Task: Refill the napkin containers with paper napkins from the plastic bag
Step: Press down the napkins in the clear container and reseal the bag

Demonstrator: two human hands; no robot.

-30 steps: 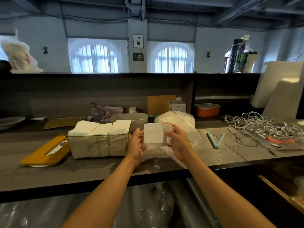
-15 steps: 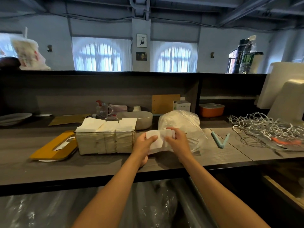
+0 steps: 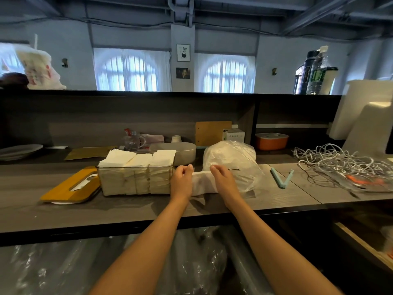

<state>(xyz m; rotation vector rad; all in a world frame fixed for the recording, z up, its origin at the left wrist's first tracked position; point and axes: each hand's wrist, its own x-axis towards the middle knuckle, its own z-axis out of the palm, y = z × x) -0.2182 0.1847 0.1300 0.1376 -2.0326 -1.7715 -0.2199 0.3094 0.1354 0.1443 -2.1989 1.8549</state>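
Both hands are down at the bench (image 3: 148, 211), holding a small stack of white paper napkins (image 3: 203, 183) between them. The left hand (image 3: 180, 182) grips the stack's left end with its fingers (image 3: 187, 168) curled over the top edge, and the right hand (image 3: 223, 180) holds the right end the same way, fingers bent round it. The stack sits just right of the clear napkin container (image 3: 136, 180), which is packed with three rows of napkins rising above its rim. The left hand is almost touching the container's right wall. Just behind the right hand stands the plastic bag (image 3: 231, 158), rumpled and translucent, with more white paper inside. A wooden lid (image 3: 70, 186) with a slot lies flat to the left of the container. A pale blue clip (image 3: 281, 177) rests open on the bench to the right of the bag, and beyond it sprawls a tangle of white cables (image 3: 340, 162).
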